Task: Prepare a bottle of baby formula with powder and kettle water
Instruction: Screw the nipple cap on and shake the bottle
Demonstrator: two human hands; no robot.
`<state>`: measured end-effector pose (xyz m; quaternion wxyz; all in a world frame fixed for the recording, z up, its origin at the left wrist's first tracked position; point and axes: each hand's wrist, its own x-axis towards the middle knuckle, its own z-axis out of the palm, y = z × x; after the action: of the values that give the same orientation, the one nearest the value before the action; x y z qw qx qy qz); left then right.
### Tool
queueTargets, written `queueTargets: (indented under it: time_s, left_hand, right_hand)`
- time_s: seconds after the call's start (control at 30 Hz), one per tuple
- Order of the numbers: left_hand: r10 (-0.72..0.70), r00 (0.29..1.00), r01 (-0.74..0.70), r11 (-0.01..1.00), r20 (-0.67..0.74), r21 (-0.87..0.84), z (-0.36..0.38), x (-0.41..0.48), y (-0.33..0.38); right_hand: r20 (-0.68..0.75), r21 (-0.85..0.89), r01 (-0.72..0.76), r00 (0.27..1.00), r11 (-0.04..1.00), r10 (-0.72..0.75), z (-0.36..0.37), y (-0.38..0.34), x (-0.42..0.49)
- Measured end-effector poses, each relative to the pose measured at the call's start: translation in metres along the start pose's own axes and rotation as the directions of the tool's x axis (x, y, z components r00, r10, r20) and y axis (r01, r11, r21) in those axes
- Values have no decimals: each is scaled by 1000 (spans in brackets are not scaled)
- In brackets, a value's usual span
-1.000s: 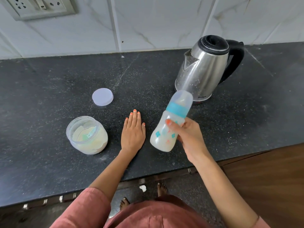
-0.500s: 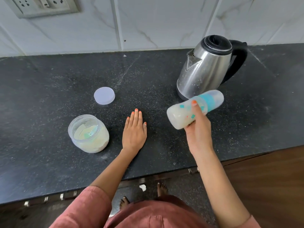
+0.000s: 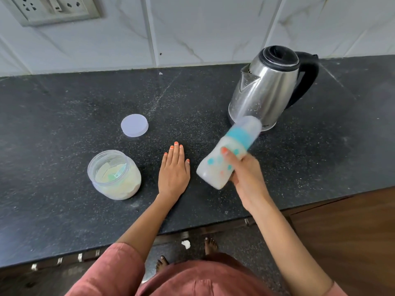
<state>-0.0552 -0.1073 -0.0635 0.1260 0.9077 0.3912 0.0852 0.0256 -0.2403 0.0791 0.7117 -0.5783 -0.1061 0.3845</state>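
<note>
Right of centre in the frame, the right hand (image 3: 245,178) grips the bottle (image 3: 226,154) round its lower body, fingers and thumb curled about it, with an orange-painted nail showing on the front. The bottle is held above the counter (image 3: 64,103), tilted, its base toward the lower left and its clear cap toward the upper right. The cap end overlaps the foot of the kettle (image 3: 267,88) in the picture. The bottle is blurred; it looks milky white inside, with a teal collar and small coloured marks on its side. The left hand (image 3: 174,169) lies palm down on the counter at centre, fingers straight and close together, holding nothing. It sits between the bottle and the jar (image 3: 114,175). The jar stands open at centre left, part full of pale powder with a teal scoop (image 3: 115,175) in it. Its lid (image 3: 134,125) lies flat on the counter just above it in the frame, apart from it. The steel kettle stands at upper right, black lid on, handle to the right. A socket (image 3: 51,7) is on the tiled wall at upper left.
</note>
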Motion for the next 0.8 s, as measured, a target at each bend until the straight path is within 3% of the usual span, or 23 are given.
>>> queueTargets:
  time_s: [0.07,0.1,0.23,0.27,0.33,0.4,0.47,0.53,0.63,0.7,0.8]
  left_hand:
    - [6,1000,-6,1000,15,15,1,0,-1]
    - [5,1000,-5,1000,15,12,2,0,-1]
    - [-6,1000,5,1000,-21,-7,-1,-1,1]
    - [-2,1000,2,1000,-11,-1,0,-1,1]
    - [0,1000,0,1000,3,0,0,0,1]
    - [1,1000,-1,1000,1,4,1,1,0]
    - [2,1000,-2,1000,0,10,2,1,0]
    - [0,1000,0,1000,-17,1,1,0,0]
    - [10,1000,-10,1000,-21,2,0,-1,1]
    - [5,1000,-5,1000,-14,3,0,-1,1]
    - [-5,1000,5,1000,13,14,1,1,0]
  right_hand:
    - [100,-181,-17,994,983,36,-1,5,-7]
    - [91,-174,-13,995,985,30,-3,4,-5]
    - [-145,289,31,989,957,11,-4,-4,11]
    - [-174,326,48,985,944,10,-3,-3,12]
    - [-110,188,-1,994,982,22,0,1,6]
    - [34,-81,-66,997,995,69,0,6,-4]
    - [58,-168,-61,996,984,71,-4,4,-6]
    - [-25,29,-34,999,999,35,-8,-2,1]
    - [-196,359,67,981,931,5,-9,-10,13]
    - [-177,264,52,984,963,-5,-5,-4,9]
    - [5,-112,-65,998,992,66,0,10,-10]
